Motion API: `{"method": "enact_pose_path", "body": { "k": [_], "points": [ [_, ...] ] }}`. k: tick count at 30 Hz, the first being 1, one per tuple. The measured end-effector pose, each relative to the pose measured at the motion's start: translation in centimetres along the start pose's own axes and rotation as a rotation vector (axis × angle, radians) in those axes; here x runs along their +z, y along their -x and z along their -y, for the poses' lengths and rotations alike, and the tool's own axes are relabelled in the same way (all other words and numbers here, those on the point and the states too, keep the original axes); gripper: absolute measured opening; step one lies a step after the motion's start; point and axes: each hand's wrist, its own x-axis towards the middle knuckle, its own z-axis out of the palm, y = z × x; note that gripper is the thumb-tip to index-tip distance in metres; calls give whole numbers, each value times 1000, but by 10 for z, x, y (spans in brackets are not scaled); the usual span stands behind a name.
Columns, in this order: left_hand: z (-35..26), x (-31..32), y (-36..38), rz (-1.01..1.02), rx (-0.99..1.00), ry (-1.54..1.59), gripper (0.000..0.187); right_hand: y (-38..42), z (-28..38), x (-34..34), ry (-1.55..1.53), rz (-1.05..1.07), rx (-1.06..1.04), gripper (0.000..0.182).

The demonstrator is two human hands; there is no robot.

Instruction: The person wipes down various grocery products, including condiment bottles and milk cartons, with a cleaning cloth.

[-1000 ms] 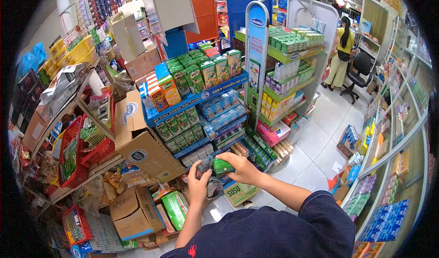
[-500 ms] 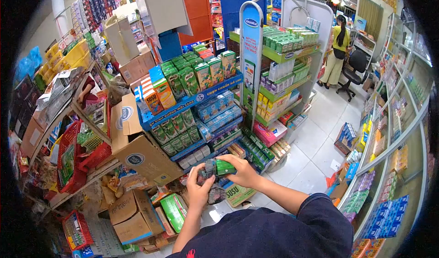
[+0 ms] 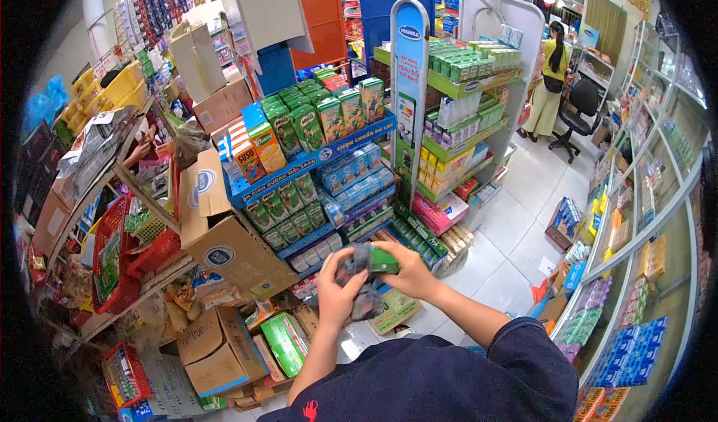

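My right hand (image 3: 411, 274) grips a small green carton pack (image 3: 383, 260) from its right side, fingers over the top. The fingers of my left hand (image 3: 336, 283) are closed on a dark grey, crumpled rag (image 3: 366, 304), which presses against the pack's left end and hangs below it. Both hands are close together in front of my chest, near the lower tiers of a blue display rack (image 3: 314, 160). Green Milo cartons (image 3: 307, 126) stand in rows on that rack, and an open cardboard box (image 3: 239, 261) sits to its left.
A white-framed Vinamilk rack (image 3: 410, 85) stands behind the display, and glass-fronted shelves (image 3: 636, 246) run along the right. Red baskets (image 3: 112, 265) and a cardboard carton (image 3: 213, 351) lie at left. Down the tiled aisle (image 3: 516, 235), a person in yellow (image 3: 555, 59) stands by a black chair (image 3: 583, 108).
Both hands have shifted slightly right, and the green pack has moved a little right and up with them. The rag stays pressed to it. At far left, a person's arm has moved.
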Motion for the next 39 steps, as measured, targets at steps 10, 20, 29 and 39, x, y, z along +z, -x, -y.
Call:
{"method": "enact_pose_path", "body": {
  "k": [10,20,29,39],
  "points": [
    [47,33,-48,-43,-58,-59,34,1,17,-46,156,-181,-147,51],
    [33,32,-29,-17,144,-153,33,14,2,-39,89,-235,-67,52],
    [33,6,-14,-37,35,-144,35,13,10,-19,57,-192,-67,50],
    [48,-27,10,5,101,-242,34,15,20,3,-30,4,-2,53]
  ]
}}
